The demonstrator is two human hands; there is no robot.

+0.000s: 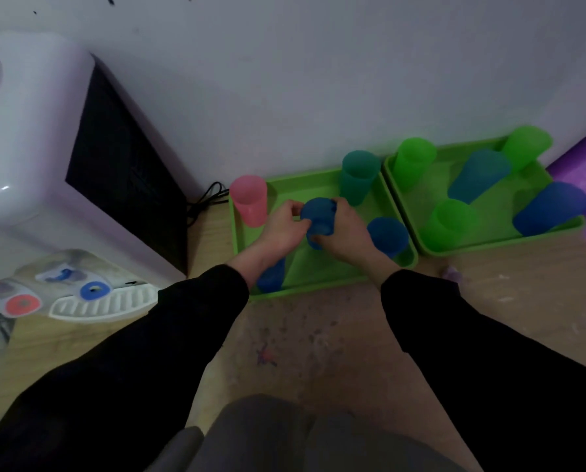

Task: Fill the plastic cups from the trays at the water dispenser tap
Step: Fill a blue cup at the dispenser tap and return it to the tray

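Your water dispenser (29,165) stands well left of the left green tray (318,285). At that tray's middle is the blue cup (318,218), with your left hand (281,229) and right hand (347,233) both curled round its wall. Expect it to be light, thin-walled, and probably slick once wet, so grip gently at mid-wall.

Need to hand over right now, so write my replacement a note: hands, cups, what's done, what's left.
Left hand and right hand both grip one blue cup over the left tray.
Pink cup, teal cup and two other blue cups stand in that tray; five cups stand in the right tray.
Nothing sits under the dispenser's blue tap.
Done: cannot tell whether any cup is filled.
Left: fill this one, then the others.
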